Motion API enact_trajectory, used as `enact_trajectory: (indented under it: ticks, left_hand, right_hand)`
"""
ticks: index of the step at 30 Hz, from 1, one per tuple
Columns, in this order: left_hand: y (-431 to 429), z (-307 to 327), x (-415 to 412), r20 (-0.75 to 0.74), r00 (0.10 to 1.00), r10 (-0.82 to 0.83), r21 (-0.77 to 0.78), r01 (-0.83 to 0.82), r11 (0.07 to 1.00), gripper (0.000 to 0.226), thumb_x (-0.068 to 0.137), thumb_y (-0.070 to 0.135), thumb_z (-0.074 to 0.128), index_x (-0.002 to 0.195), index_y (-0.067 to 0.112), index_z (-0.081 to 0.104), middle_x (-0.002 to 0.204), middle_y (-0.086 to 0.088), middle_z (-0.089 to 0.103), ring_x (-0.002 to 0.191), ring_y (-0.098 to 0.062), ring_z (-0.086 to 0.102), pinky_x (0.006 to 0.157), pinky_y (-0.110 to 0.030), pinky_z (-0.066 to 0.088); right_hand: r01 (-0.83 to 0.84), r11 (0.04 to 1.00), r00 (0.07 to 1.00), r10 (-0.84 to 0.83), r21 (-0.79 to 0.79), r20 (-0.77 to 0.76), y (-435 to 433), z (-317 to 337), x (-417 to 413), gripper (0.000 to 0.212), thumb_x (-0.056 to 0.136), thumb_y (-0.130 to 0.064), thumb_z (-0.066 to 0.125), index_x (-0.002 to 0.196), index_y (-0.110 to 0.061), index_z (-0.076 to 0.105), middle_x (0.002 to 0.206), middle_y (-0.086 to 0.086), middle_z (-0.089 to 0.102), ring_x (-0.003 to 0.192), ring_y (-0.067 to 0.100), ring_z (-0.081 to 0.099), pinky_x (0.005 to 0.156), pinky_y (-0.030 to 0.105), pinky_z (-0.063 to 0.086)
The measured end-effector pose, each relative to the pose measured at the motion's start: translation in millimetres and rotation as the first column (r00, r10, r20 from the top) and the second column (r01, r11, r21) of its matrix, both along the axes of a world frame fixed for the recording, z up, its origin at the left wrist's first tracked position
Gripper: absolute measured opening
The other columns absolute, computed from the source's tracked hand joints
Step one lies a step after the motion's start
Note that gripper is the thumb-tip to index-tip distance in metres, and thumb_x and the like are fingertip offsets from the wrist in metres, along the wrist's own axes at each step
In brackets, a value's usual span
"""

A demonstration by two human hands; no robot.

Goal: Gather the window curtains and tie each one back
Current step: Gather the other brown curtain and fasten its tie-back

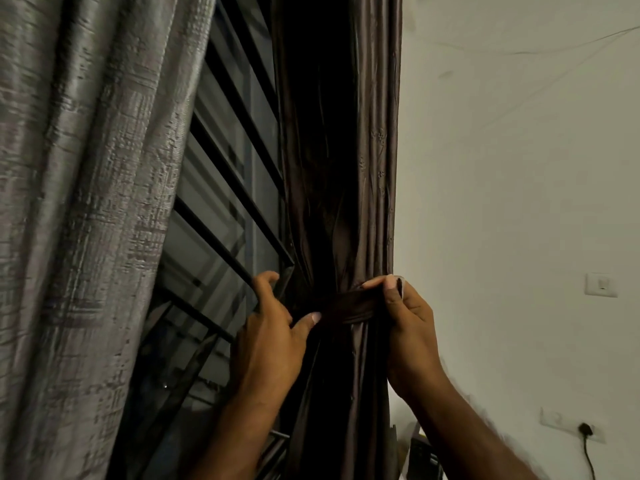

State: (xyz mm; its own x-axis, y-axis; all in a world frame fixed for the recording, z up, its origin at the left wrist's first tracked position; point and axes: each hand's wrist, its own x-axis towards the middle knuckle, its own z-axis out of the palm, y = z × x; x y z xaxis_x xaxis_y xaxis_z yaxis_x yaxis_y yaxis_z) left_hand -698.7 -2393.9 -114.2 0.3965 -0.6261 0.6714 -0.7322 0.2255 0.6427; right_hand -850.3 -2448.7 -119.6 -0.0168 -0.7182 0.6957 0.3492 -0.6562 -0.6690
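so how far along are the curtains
Done: the brown curtain is gathered beside the wall. In hand: the left hand and right hand hold the tie band round it. Left: securing that band, then the grey curtain, no tie in view.

Grey curtain [86, 202] left; window bars [235, 188] between; gathered curtain [339, 150] right, wall [519, 202] beyond

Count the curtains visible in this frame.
2: a grey curtain hangs loose at left; a dark brown curtain is gathered by the wall, where the left hand and right hand grip its tie band. Others may be out of view.
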Motion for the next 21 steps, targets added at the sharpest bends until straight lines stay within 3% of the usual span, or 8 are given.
enact_trajectory:
  ticks: [4,6,9,11,15,17,19,21]
  left_hand:
    - [-8.7,-5.3,8.5,0.043,0.995,-0.091,0.169,0.082,0.982,0.006,0.094,0.032,0.063,0.09,0.027,0.062,0.059,0.003,0.064,0.054,-0.012,0.062,0.055,-0.039,0.055]
    - [-12.9,-6.1,8.0,-0.008,0.996,-0.09,0.124,0.091,0.988,0.016,0.095,0.025,0.061,0.081,0.025,0.068,0.059,0.001,0.067,0.054,-0.014,0.064,0.055,-0.038,0.056]
    - [-15.4,-0.1,3.1,0.014,0.999,0.031,0.018,-0.032,0.999,0.022,0.094,0.01,0.056,0.099,0.02,0.076,0.089,-0.005,0.075,0.084,-0.023,0.07,0.062,-0.024,0.044]
    - [-16.7,5.1,0.4,0.033,0.998,0.059,0.004,-0.059,0.998,0.029,0.09,0.001,0.053,0.103,0.013,0.075,0.098,-0.01,0.074,0.092,-0.03,0.068,0.066,-0.025,0.043]
    - [-24.6,18.0,2.1,-0.025,0.999,-0.034,0.085,0.036,0.996,0.022,0.086,0.0,0.051,0.088,0.007,0.072,0.085,-0.011,0.072,0.081,-0.03,0.066,0.064,-0.032,0.05]
    - [-24.3,26.6,0.3,-0.191,0.97,-0.149,0.119,0.174,0.978,0.02,0.085,-0.003,0.052,0.076,0.002,0.069,0.07,-0.007,0.067,0.068,-0.023,0.061,0.058,-0.027,0.044]
    - [-21.0,30.6,-3.3,-0.418,0.821,-0.389,0.024,0.438,0.899,0.023,0.079,-0.003,0.055,0.068,0.005,0.073,0.068,-0.004,0.07,0.067,-0.018,0.064,0.06,-0.027,0.051]
    - [-15.2,27.0,-5.4,-0.591,0.486,-0.644,-0.141,0.723,0.676,0.017,0.07,0.003,0.056,0.07,0.006,0.073,0.078,-0.007,0.072,0.075,-0.017,0.066,0.068,-0.026,0.055]
  right_hand:
    - [-0.093,0.995,0.994,0.091,0.039,0.057,2.9,0.2,0.3,0.037,0.092,-0.039,0.045,0.085,-0.01,0.066,0.08,0.002,0.067,0.08,0.014,0.063,0.079,0.029,0.052]
    - [-0.224,0.969,0.972,0.214,0.106,0.097,1.9,0.2,-0.5,0.034,0.093,-0.039,0.045,0.085,-0.01,0.062,0.08,0.005,0.065,0.078,0.015,0.061,0.077,0.03,0.052]
    - [-0.433,0.863,0.901,0.42,0.262,0.107,2.8,4.5,-2.0,0.033,0.101,-0.034,0.043,0.087,-0.01,0.06,0.084,0.011,0.064,0.081,0.022,0.061,0.079,0.037,0.052]
    - [-0.498,0.798,0.863,0.493,0.339,0.108,1.9,7.9,-2.6,0.032,0.102,-0.032,0.044,0.088,-0.009,0.061,0.09,0.016,0.064,0.084,0.026,0.063,0.081,0.039,0.054]
    - [-0.498,0.772,0.857,0.509,0.395,0.085,0.1,13.7,-2.3,0.049,0.103,-0.036,0.044,0.122,0.007,0.056,0.124,0.027,0.064,0.119,0.043,0.06,0.105,0.05,0.049]
    - [-0.473,0.785,0.87,0.487,0.399,0.073,-1.7,13.7,-5.4,0.053,0.104,-0.039,0.042,0.131,0.005,0.054,0.13,0.026,0.063,0.126,0.044,0.056,0.108,0.053,0.046]
    - [-0.477,0.78,0.871,0.481,0.404,0.101,-1.3,14.0,-7.6,0.05,0.104,-0.039,0.039,0.127,-0.001,0.062,0.125,0.023,0.067,0.118,0.038,0.064,0.096,0.045,0.056]
    - [-0.492,0.781,0.865,0.489,0.383,0.115,3.3,16.4,-7.3,0.047,0.105,-0.037,0.036,0.126,-0.006,0.065,0.123,0.021,0.069,0.113,0.033,0.068,0.086,0.037,0.06]
